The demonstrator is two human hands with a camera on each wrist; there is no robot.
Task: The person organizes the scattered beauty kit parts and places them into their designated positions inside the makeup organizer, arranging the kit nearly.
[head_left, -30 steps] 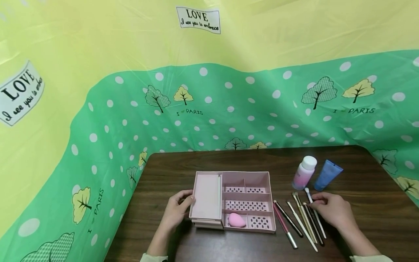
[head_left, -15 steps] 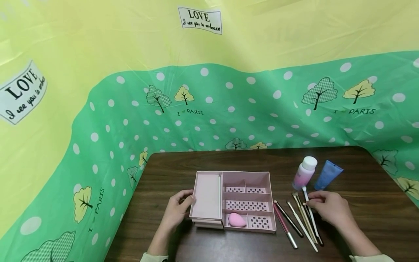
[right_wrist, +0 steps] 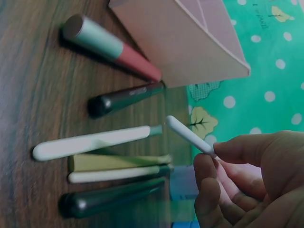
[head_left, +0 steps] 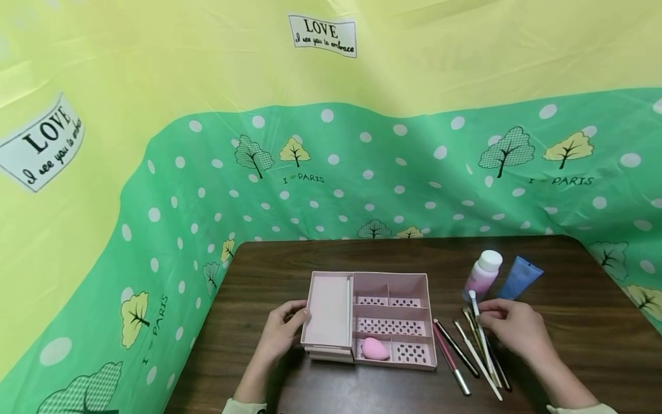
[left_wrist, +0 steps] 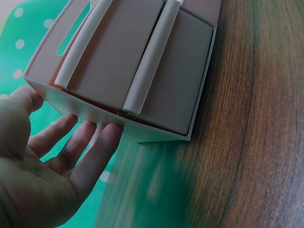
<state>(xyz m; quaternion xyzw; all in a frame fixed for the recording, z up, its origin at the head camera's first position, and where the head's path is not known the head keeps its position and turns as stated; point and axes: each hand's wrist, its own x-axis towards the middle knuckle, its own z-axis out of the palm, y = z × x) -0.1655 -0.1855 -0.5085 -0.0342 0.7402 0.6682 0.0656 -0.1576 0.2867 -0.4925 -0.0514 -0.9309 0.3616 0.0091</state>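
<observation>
My left hand (head_left: 283,329) is at the left side of a pink desk organizer (head_left: 327,310). In the left wrist view its fingertips touch the organizer's side wall, below two drawers with raised handles (left_wrist: 151,57). My right hand (head_left: 514,325) pinches a slim white makeup brush (right_wrist: 187,134) between thumb and fingers, tilted over the other brushes. Several makeup brushes (head_left: 478,359) lie side by side on the table under and left of that hand, among them a red one with a silver end (head_left: 451,356). A pink makeup sponge (head_left: 374,348) sits in the organizer's front compartment.
A pink bottle with a white cap (head_left: 483,275) and a blue tube (head_left: 519,278) stand behind the brushes. One thin pale stick (head_left: 348,310) stands in the organizer's narrow slot. The dark wooden table (head_left: 269,261) meets a green and yellow patterned cloth (head_left: 331,190).
The right hand has moved slightly left, carrying the white brush away from the right end of the row toward the bottle. The left hand stays at the organizer.
</observation>
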